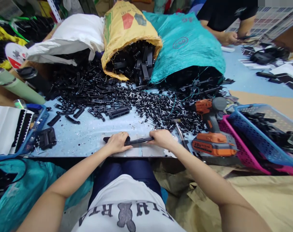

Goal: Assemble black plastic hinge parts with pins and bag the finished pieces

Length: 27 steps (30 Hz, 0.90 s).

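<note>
A long, narrow black plastic part (140, 140) lies crosswise close to the front edge of the blue table. My left hand (118, 141) is closed round its left portion, whose end sticks out past the fingers. At the opposite end, my right hand (161, 138) pinches the tip between thumb and fingers. What exact kind of part it is I cannot make out. A hammer (180, 132) with a metal shaft rests just right of my right hand, beside an orange cordless drill (210, 125) standing on its battery.
Small black-headed metal pins (151, 104) and black plastic pieces (85, 87) are heaped behind my hands. White, yellow (129, 22) and teal sacks (185, 42) spill parts at the back. Baskets stand left (43, 117) and right (267, 129). A co-worker's hands (233, 38) show at the upper right.
</note>
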Tool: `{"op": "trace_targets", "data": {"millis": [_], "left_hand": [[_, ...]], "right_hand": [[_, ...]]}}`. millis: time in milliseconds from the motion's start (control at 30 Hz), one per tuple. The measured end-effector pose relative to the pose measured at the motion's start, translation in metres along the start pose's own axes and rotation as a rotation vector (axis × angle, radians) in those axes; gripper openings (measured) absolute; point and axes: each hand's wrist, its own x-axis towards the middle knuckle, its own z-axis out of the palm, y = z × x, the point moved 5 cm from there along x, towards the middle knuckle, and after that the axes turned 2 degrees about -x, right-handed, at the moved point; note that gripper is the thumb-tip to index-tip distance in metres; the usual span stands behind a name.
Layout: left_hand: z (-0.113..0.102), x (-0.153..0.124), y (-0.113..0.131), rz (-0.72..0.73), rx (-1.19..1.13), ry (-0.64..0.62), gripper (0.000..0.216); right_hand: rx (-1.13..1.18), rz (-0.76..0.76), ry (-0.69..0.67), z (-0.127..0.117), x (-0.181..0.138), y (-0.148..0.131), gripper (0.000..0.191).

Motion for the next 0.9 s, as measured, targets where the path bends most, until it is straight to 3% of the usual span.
{"op": "trace_targets", "data": {"millis": [100, 200, 333, 433, 500, 567, 700, 800, 900], "left_hand": [[-0.012, 0.023, 0.004, 0.016, 0.024, 0.068, 0.05], [-0.023, 0.07, 0.013, 0.001, 0.037, 0.146, 0.032], [-0.019, 0.141, 0.031, -0.008, 0.055, 0.066, 0.028], [-0.02, 0.162, 0.035, -0.043, 0.067, 0.063, 0.025], [-0.027, 0.15, 0.026, -0.073, 0.081, 0.078, 0.026], [-0.04, 0.116, 0.007, -0.109, 0.091, 0.12, 0.026], [-0.061, 0.014, -0.038, -0.182, 0.029, 0.265, 0.028], [-0.057, -0.044, -0.058, -0.247, -0.001, 0.197, 0.027], [-0.05, -0.066, -0.059, -0.282, 0.044, 0.136, 0.028]], "right_hand": [[-0.029, 0.285, -0.086, 0.014, -0.026, 0.059, 0.021], [-0.065, 0.403, 0.061, 0.007, -0.044, 0.085, 0.021], [0.076, 0.242, 0.323, -0.014, -0.014, 0.059, 0.024], [0.078, -0.001, 0.325, -0.018, 0.036, 0.03, 0.028], [0.073, -0.127, 0.256, -0.015, 0.061, 0.02, 0.029], [0.163, -0.175, 0.259, -0.014, 0.071, 0.015, 0.027], [0.648, -0.098, 0.512, -0.015, 0.051, 0.001, 0.027], [0.85, -0.14, 0.566, -0.014, 0.034, -0.031, 0.026], [0.755, -0.205, 0.555, -0.018, 0.029, -0.061, 0.022]]}}
